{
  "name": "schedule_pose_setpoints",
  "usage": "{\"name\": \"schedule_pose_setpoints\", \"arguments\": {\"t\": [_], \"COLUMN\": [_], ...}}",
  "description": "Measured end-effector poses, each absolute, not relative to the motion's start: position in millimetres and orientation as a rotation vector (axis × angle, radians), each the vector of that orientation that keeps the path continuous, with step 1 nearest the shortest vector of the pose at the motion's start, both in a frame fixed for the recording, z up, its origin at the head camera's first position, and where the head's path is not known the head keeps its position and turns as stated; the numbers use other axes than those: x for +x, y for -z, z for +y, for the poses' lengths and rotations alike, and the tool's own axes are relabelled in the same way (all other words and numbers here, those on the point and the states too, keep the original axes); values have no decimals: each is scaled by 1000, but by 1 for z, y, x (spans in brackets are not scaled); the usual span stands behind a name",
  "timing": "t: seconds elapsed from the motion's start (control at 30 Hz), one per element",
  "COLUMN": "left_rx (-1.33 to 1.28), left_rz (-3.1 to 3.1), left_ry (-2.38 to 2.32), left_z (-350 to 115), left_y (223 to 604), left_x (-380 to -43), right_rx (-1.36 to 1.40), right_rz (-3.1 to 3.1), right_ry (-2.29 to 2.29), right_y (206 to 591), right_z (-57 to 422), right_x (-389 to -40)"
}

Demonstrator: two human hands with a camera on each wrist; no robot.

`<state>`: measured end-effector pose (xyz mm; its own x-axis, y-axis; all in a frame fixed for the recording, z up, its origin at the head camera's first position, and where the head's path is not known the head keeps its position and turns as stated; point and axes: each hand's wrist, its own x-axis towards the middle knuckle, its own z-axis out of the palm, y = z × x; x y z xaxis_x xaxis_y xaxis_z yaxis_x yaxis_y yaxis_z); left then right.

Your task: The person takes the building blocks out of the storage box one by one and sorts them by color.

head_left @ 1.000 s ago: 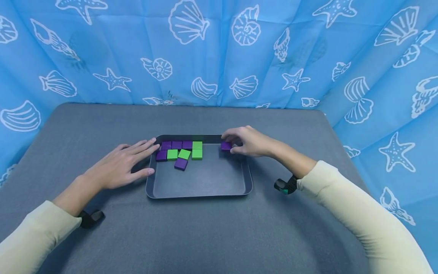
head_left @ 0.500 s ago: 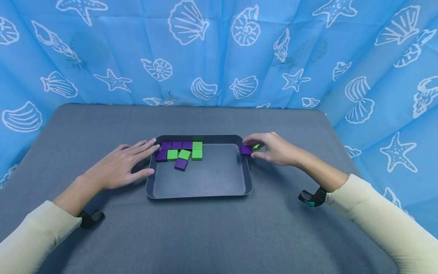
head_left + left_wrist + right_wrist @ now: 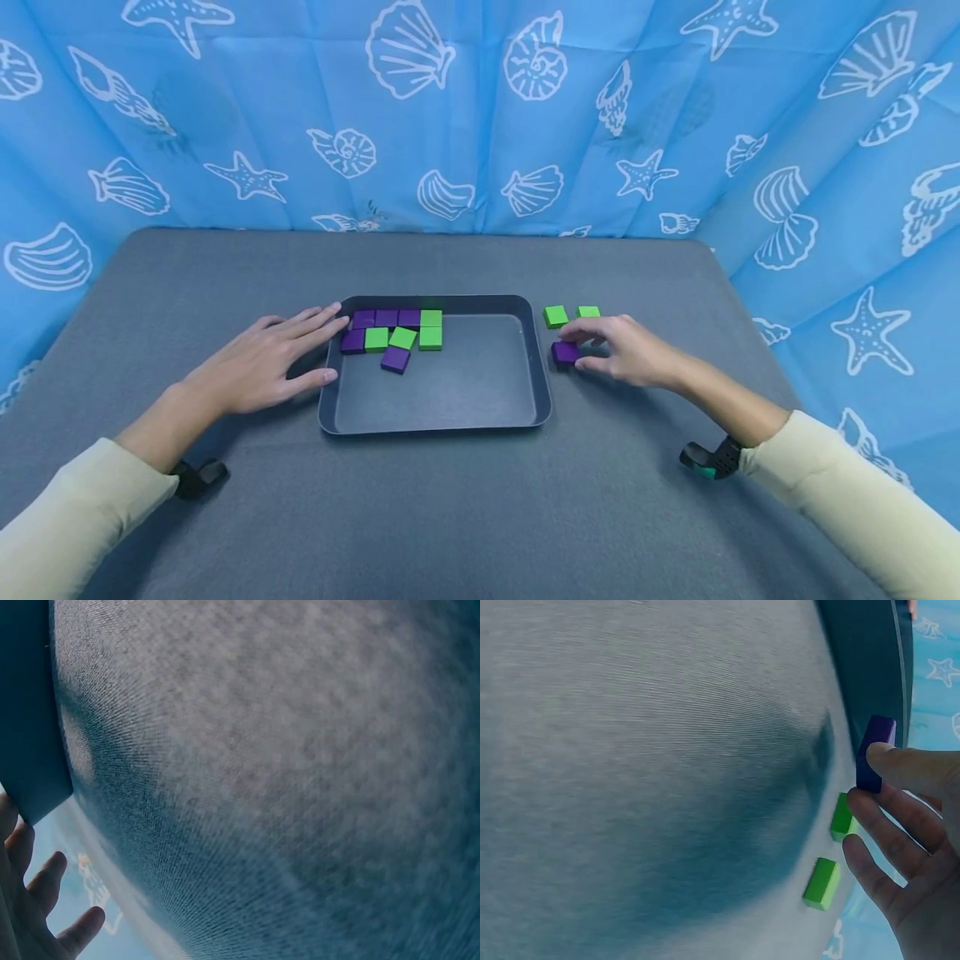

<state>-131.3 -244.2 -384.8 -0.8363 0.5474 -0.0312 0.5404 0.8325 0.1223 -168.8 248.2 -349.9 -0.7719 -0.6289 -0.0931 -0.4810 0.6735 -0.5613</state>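
Observation:
My right hand (image 3: 626, 350) pinches a purple square tile (image 3: 566, 353) between thumb and fingers, low over the table just right of the tray. The right wrist view shows the same purple tile (image 3: 875, 754) under my thumb. Beyond that hand, two green tiles (image 3: 556, 317) lie on the table. My left hand (image 3: 262, 367) rests with spread, straight fingers at the left rim of the dark tray (image 3: 442, 429). Inside the tray's back left part sit several purple and green tiles, mostly in two rows, with one purple tile (image 3: 395, 360) lying turned in front of them.
The grey table (image 3: 420, 517) reaches back to a blue curtain (image 3: 480, 125) with white shell drawings, which also hangs along the right side. Raised tray walls stand between the tiles inside and those on the table. Each wrist wears a black device (image 3: 712, 458).
My right hand has carried the purple tile from inside the tray, over its right rim, to beside the tray. Two green tiles behind the hand have come into view. My left hand stays put.

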Motion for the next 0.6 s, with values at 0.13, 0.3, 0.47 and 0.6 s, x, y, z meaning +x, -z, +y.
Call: {"name": "schedule_pose_setpoints", "arguments": {"t": [0.13,0.3,0.47,0.6], "left_rx": [871,877,877,873], "left_rz": [2947,2949,2947,2946], "left_ry": [-167,-174,-179,-173], "left_z": [-244,-244,-244,-245], "left_y": [386,386,387,387], "left_x": [-132,-132,-132,-132], "right_rx": [-859,-844,-845,-840], "right_rz": [2606,2615,2595,2580], "right_ry": [733,703,732,729], "right_y": [356,365,369,369], "right_z": [252,257,259,259], "right_x": [-164,-162,-164,-165]}}
